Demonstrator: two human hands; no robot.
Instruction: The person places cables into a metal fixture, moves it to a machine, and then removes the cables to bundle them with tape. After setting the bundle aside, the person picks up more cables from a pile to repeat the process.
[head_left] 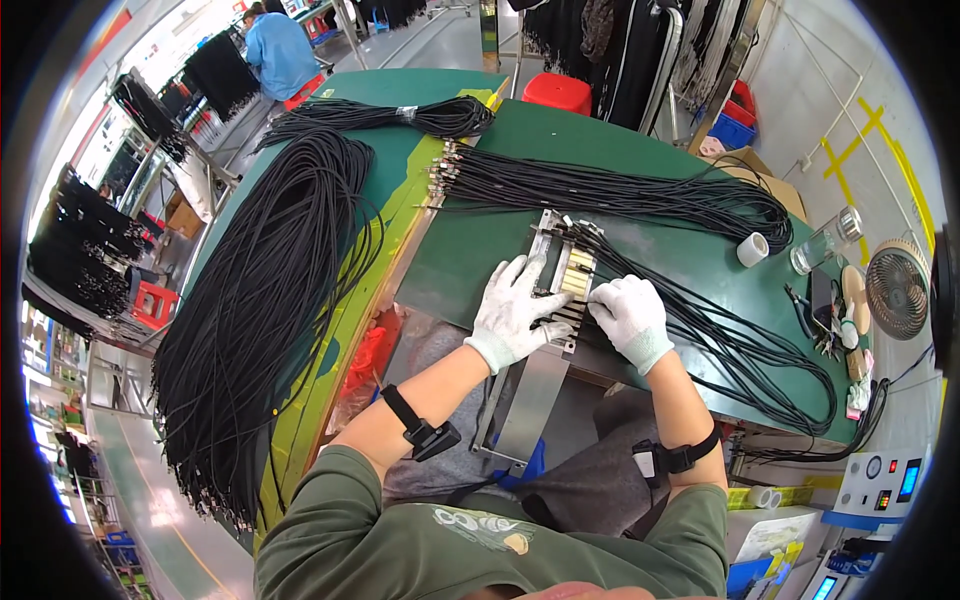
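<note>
Both my hands wear white gloves and work at a narrow metal fixture that juts over the table's near edge. My left hand lies over the fixture's left side with its fingers spread, thumb and fingertips touching the slotted part. Pale yellow blocks sit in a row on the fixture, with dark slots below them. At the right side of the slots, my right hand has its fingers curled together in a pinch; what is between the fingertips is too small to make out. Black cables run from the fixture toward the right.
A bundle of black cables with metal ends lies behind the fixture. A large cable pile covers the left table, and a tied bundle lies beyond. At right stand a tape roll, a glass bottle, pliers and a fan.
</note>
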